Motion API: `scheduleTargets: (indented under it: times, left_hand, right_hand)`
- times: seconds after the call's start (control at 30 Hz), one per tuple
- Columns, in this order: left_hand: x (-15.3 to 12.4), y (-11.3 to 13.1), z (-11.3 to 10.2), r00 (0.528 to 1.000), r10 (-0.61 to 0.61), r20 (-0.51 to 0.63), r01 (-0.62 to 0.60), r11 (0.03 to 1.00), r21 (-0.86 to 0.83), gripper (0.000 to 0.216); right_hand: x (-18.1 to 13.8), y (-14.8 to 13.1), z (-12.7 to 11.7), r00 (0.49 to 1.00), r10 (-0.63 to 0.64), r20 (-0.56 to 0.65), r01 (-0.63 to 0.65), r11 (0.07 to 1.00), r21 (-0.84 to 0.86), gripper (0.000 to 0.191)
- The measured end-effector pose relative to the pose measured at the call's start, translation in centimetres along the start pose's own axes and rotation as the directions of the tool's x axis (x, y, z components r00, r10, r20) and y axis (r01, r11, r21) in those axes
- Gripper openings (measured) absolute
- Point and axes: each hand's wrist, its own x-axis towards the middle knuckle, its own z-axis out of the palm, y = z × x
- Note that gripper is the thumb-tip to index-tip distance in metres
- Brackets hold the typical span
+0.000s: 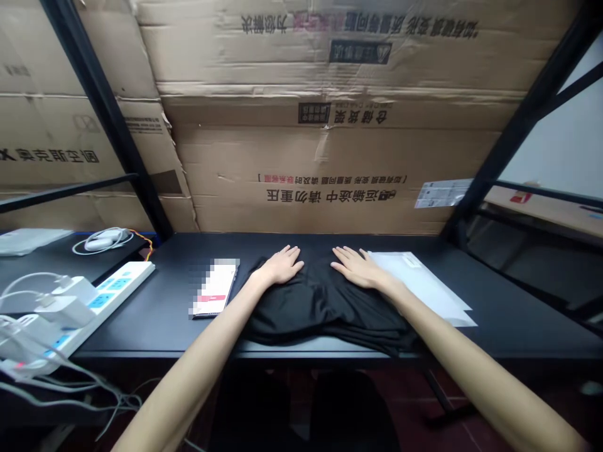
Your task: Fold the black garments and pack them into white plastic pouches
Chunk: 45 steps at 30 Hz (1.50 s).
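Note:
A black garment lies spread on the dark table, its near edge layered and wavy along the table's front. My left hand rests flat on its far left part, fingers stretched out. On the far right part lies my right hand, palm down with the fingers apart. Neither hand grips anything. Left of the garment is a phone with a lit screen, partly blurred out. White plastic bags lie flat beside my right forearm. The exact kind of garment cannot be made out.
A white power strip with plugged-in chargers and loose cables stands at the left. Behind the table rises a cardboard wall between black metal posts. A coiled white cable sits on the side surface.

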Motion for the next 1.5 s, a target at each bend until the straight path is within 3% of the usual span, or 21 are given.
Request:
scheduleTargets:
  times: [0.2, 0.33, 0.53, 0.73, 0.97, 1.07, 1.3, 1.5]
  left_hand:
    - [1.4, -2.5, -2.2, 0.996, -0.023, -0.09, 0.016, 0.997, -0.081, 0.052]
    - [2.0, -3.7, -2.6, 0.989, -0.061, -0.134, 0.043, 0.99, -0.135, 0.035]
    - [1.2, -3.2, -2.5, 0.965, -0.048, -0.258, 0.004, 0.986, -0.168, 0.022]
    - [-0.3, -2.4, -4.1, 0.941, 0.027, -0.339, -0.078, 0.987, -0.139, 0.014]
    - [-2.1, -2.4, -5.8, 0.924, 0.197, -0.329, -0.268, 0.945, -0.186, 0.022]
    - [-3.0, -2.0, -6.1, 0.915, 0.28, -0.291, -0.327, 0.936, -0.127, 0.021]
    - [-4.6, -1.6, -5.9, 0.914, 0.362, -0.182, -0.367, 0.93, 0.009, 0.012]
    - [-5.0, -1.5, -5.6, 0.922, 0.369, -0.117, -0.369, 0.929, 0.021, 0.01]
  right_hand:
    - [2.6, 2.4, -3.4, 0.989, 0.01, -0.146, -0.003, 0.999, 0.05, 0.06]
    - [3.8, 4.0, -3.8, 0.989, 0.012, -0.147, 0.001, 0.996, 0.086, 0.044]
    - [3.7, 5.1, -3.1, 0.977, -0.034, -0.21, 0.064, 0.989, 0.135, 0.028]
    - [2.6, 5.2, -4.2, 0.953, -0.098, -0.288, 0.162, 0.965, 0.207, 0.016]
    - [-0.2, 4.3, -6.2, 0.937, -0.167, -0.308, 0.282, 0.881, 0.379, 0.024]
    - [-1.8, 3.9, -6.2, 0.934, -0.185, -0.305, 0.307, 0.851, 0.425, 0.022]
    - [-4.0, 3.9, -5.5, 0.947, -0.285, -0.15, 0.32, 0.882, 0.347, 0.012]
    - [-4.4, 3.5, -5.6, 0.958, -0.287, -0.027, 0.284, 0.925, 0.252, 0.027]
